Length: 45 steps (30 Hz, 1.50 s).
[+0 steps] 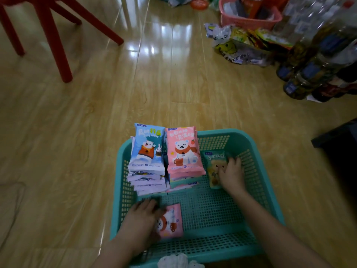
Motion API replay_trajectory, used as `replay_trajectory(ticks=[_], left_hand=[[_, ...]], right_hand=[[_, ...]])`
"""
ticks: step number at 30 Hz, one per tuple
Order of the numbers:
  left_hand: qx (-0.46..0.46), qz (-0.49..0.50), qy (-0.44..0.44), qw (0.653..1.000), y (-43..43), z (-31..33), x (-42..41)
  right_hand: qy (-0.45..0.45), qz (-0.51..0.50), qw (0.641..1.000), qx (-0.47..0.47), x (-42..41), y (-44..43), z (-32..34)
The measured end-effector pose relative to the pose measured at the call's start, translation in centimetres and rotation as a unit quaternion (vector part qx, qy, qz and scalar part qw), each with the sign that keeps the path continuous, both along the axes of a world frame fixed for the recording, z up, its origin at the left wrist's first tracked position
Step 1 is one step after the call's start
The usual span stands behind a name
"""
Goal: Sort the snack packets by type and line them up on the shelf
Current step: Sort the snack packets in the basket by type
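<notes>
A teal plastic basket (257,157) sits on the wooden floor. At its far left stands a stack of blue bear packets (147,151). Right beside it is a stack of pink bear packets (183,153). My right hand (230,174) rests on a green packet (213,169) lying flat at the basket's right, fingers curled over its edge. My left hand (142,219) holds a single pink packet (171,222) at the basket's near left, fingers over its left side.
A red stool (56,37) stands at the far left. A pink basket (249,18), loose yellow snack bags (251,41) and several dark bottles (313,74) crowd the far right. A dark object (340,140) lies at the right edge. Bare floor stretches ahead.
</notes>
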State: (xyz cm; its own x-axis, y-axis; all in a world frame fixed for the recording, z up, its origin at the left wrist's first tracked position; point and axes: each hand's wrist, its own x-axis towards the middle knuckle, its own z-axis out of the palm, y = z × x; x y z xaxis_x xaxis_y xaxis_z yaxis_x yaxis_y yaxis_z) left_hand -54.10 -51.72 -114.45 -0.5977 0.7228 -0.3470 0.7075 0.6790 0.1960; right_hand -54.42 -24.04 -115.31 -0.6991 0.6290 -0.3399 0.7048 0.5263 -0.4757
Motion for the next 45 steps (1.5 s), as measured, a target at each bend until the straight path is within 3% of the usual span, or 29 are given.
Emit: replay_trajectory(ticks=[2, 4, 6, 8, 10, 12, 15, 20, 28, 34, 36, 39, 42, 45], left_hand=[[0.041, 0.032, 0.038, 0.998, -0.2, 2.5, -0.3], [0.138, 0.133, 0.059, 0.98, -0.2, 5.3, -1.0], [0.253, 0.246, 0.089, 0.931, 0.2, 8.1, -2.3], [0.311, 0.327, 0.118, 0.885, 1.1, 10.1, -4.3], [0.29, 0.362, 0.114, 0.879, 2.7, 11.1, -6.5], [0.2, 0.381, 0.08, 0.899, 4.1, 11.1, -8.6], [0.126, 0.381, 0.057, 0.914, 5.1, 10.4, -10.3], [0.102, 0.425, -0.019, 0.899, 4.8, 9.2, -11.7], [0.124, 0.423, -0.066, 0.895, 5.3, 9.7, -11.9], [0.233, 0.406, -0.092, 0.879, 4.6, 9.5, -12.3], [0.301, 0.417, -0.097, 0.852, 3.8, 10.0, -12.0], [0.442, 0.45, -0.164, 0.759, 1.4, 11.1, -11.0], [0.485, 0.476, -0.21, 0.703, -1.4, 11.2, -9.0], [0.487, 0.494, -0.229, 0.683, -3.3, 10.3, -6.7]], right_hand=[[0.071, 0.0, 0.997, -0.019, -0.3, -0.6, 1.8], [0.163, 0.008, 0.986, -0.036, -0.8, -1.5, 4.2], [0.21, 0.045, 0.976, -0.045, -1.4, -2.8, 6.9], [0.179, 0.094, 0.979, -0.038, -2.2, -4.1, 9.0], [0.1, 0.128, 0.986, -0.029, -3.1, -5.2, 10.2], [0.041, 0.144, 0.989, -0.016, -3.9, -6.0, 10.3], [0.02, 0.138, 0.99, -0.006, -4.5, -6.1, 9.9], [0.012, 0.136, 0.99, -0.027, -4.6, -5.8, 9.4], [0.026, 0.139, 0.988, -0.065, -4.9, -4.9, 9.2], [0.064, 0.13, 0.977, -0.157, -4.5, -4.3, 9.8], [0.103, 0.173, 0.968, -0.148, -3.4, -4.2, 11.2], [0.118, 0.29, 0.94, -0.139, -0.2, -4.0, 13.5], [0.032, 0.396, 0.905, -0.154, 2.3, -5.4, 13.3], [-0.042, 0.454, 0.874, -0.168, 2.8, -8.2, 10.3]])
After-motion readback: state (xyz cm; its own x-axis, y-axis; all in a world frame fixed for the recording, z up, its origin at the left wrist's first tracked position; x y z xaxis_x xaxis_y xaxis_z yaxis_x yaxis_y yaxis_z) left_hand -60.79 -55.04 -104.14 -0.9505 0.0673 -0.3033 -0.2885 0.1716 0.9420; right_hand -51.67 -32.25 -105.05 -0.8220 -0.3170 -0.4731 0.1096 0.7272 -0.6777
